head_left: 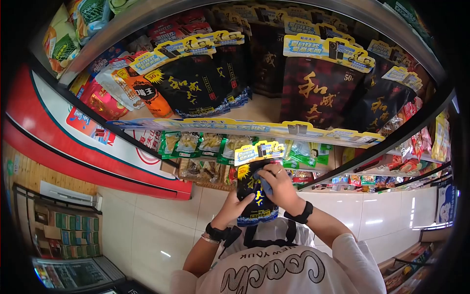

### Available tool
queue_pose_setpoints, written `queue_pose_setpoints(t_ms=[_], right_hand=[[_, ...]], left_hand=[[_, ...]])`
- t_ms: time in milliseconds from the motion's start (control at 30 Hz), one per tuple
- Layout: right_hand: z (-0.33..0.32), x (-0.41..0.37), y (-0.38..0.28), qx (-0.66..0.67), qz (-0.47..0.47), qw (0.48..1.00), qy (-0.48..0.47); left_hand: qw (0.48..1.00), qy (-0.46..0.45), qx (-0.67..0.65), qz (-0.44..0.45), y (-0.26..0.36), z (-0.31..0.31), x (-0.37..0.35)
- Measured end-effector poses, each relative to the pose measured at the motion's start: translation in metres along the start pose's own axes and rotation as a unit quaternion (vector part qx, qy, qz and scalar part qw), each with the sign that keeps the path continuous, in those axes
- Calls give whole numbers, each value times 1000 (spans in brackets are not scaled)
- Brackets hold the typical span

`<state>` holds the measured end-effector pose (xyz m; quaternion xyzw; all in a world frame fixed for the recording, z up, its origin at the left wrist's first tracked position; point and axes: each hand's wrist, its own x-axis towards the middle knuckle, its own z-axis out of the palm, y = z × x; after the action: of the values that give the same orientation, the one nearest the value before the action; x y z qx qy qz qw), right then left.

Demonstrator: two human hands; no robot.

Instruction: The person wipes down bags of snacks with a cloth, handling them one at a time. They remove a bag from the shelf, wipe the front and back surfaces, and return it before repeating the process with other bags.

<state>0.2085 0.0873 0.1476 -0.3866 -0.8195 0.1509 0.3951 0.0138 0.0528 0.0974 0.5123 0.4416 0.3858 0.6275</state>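
Observation:
A black snack bag with yellow Chinese lettering and a yellow-and-blue card along its top is held upright before my chest. My left hand grips its left side, with the thumb across the front. Against the bag's front, my right hand presses a bunched blue cloth with bent fingers. Part of the lettering is hidden behind this hand and cloth. Similar black bags stand on the shelf above, beside a larger dark red bag.
A printed strip runs along the shelf's front edge. Below it lie green snack packs. To the left stands a red-and-white cabinet, and several stacked boxes are farther left. Pale floor tiles surround me.

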Motion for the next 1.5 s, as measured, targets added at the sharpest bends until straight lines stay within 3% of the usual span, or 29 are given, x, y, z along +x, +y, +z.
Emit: queue_pose_setpoints(t_ms=[133,200,267,300,400,467,500,567,600,667,767,800,867,900,1000,1033,1133,1167,1300,1333,1400,1433,1467,1500], right_hand=[[7,-6,-30,94,-46,992,-66],[-3,2,-26,86,-71,990,-84],[2,7,-3,48,-69,996,11],[5,12,3,34,-24,997,69],[5,3,-12,24,-14,1000,7],[7,-4,-21,70,-61,994,-55],[6,-1,-13,58,-73,995,-30],[-3,13,4,20,-60,998,24],[-3,17,13,-18,-3,998,53],[6,12,9,-5,17,999,32],[7,1,-21,93,-75,991,-53],[9,3,-15,102,-75,992,-26],[1,19,5,-15,-3,998,65],[1,22,1,-7,16,995,100],[15,9,-20,97,-92,990,35],[13,13,-16,76,-84,993,42],[6,19,-1,16,-47,997,60],[6,20,-2,-30,22,996,80],[10,3,-31,70,-88,994,0],[7,2,-27,54,-111,992,-24],[-1,8,-8,-23,-37,999,13],[-12,14,-9,-152,30,987,50],[-11,13,-10,-149,98,982,58],[-8,9,-17,-164,103,980,34]], left_hand=[[991,-1,71,116,-14,8,9],[993,-25,66,91,-13,6,5],[996,-36,57,54,-5,6,-2],[997,-40,56,37,3,8,-3],[992,-52,75,91,-1,8,3],[981,-40,129,140,-10,8,4],[973,-35,156,165,-13,6,5],[993,-39,85,73,-2,6,1],[998,-41,48,27,5,8,-1],[996,-37,59,48,8,8,1],[982,-40,133,127,-22,-5,6],[985,-32,124,116,-18,-3,4],[998,-62,28,-10,7,0,1],[997,-69,28,4,3,1,1],[984,-19,123,128,-19,3,3],[984,-21,102,142,-13,7,2],[993,-96,51,-44,2,3,-3],[994,-92,30,-58,6,6,-3],[987,-1,92,129,-18,11,-1],[993,-18,68,98,-8,12,-1],[998,-51,16,26,6,15,-5],[999,-38,-19,-7,4,14,-5],[999,-41,-24,-13,1,13,-5],[998,-44,-29,-17,-1,10,-4]])
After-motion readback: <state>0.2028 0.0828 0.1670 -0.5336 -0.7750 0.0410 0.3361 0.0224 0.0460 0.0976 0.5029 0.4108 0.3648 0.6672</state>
